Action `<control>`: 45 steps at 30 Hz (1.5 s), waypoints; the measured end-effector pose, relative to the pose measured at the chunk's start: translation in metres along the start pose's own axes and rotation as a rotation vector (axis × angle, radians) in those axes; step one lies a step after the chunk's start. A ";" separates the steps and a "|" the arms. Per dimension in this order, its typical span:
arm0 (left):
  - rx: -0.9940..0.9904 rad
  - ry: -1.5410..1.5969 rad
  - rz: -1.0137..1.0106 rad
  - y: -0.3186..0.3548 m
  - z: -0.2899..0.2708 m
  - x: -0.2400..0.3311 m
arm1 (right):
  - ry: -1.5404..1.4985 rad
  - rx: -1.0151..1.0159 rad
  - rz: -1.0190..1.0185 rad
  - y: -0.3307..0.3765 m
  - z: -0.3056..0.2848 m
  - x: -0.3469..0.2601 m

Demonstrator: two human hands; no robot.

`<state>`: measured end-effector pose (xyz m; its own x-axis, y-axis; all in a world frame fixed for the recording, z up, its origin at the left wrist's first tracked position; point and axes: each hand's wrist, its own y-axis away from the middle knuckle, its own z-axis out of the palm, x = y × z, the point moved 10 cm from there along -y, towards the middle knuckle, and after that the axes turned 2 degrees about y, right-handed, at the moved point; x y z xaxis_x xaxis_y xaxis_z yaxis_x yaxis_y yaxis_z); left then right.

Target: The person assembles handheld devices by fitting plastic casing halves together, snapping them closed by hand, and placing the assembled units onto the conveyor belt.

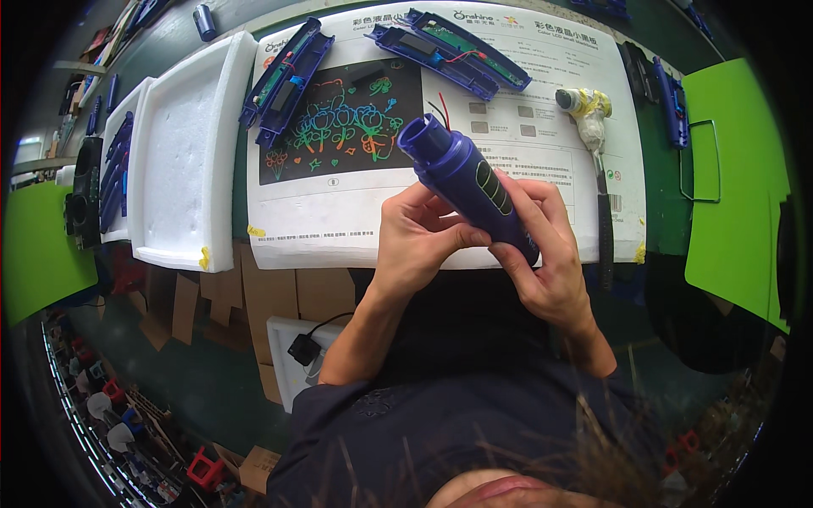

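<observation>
A dark blue tubular plastic housing [461,182] is held above the near edge of the printed board, tilted so its open end points up and to the left. Black segmented panels run along its side, and thin red and black wires show behind its open end. My right hand [546,254] wraps round its lower part, fingers along the panelled side. My left hand [423,237] grips it from the left, thumb pressed to it near my right thumb; some left fingers are hidden behind it. Blue half-shells with green circuit boards lie beyond, one pair [288,80] left, another [453,55] right.
A white printed board [381,216] covers the work surface. On its right lies a hammer [593,135] with a taped head and black handle. White foam trays [182,152] stand at the left, some holding blue parts. Green panels [737,186] flank both sides.
</observation>
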<state>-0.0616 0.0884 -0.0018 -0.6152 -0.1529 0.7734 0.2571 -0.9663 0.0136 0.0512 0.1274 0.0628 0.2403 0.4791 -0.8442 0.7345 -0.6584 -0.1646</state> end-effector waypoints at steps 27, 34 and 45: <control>0.227 -0.155 0.031 -0.002 -0.018 0.010 | 0.419 0.045 -0.127 -0.007 0.018 0.009; -0.090 -0.043 0.439 0.016 0.008 0.046 | -0.162 0.164 -0.132 -0.015 -0.026 0.006; -0.102 -0.156 0.484 0.029 0.009 0.056 | 0.033 0.418 -0.239 -0.008 -0.048 -0.003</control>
<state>-0.0818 0.0532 0.0480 -0.3238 -0.5622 0.7610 0.4057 -0.8091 -0.4251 0.0745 0.1593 0.0909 0.1207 0.6594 -0.7420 0.4550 -0.7011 -0.5490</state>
